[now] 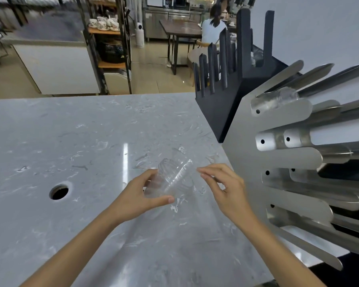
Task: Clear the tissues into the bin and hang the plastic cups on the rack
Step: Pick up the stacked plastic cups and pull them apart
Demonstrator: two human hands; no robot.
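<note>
Clear cup (171, 179) tilted, base up-left, left hand (140, 193) gripping it, right hand (226, 187) spread

Both of my bare forearms reach forward from the bottom edge and angle inward toward each other. My left hand (141, 191) is curled, thumb stretched out along the near side and fingers wrapped round the far side, gripping a clear plastic cup (171, 179). My right hand (226, 187) hovers just beside it, fingers loosely bent and pointing left, holding nothing.
</note>
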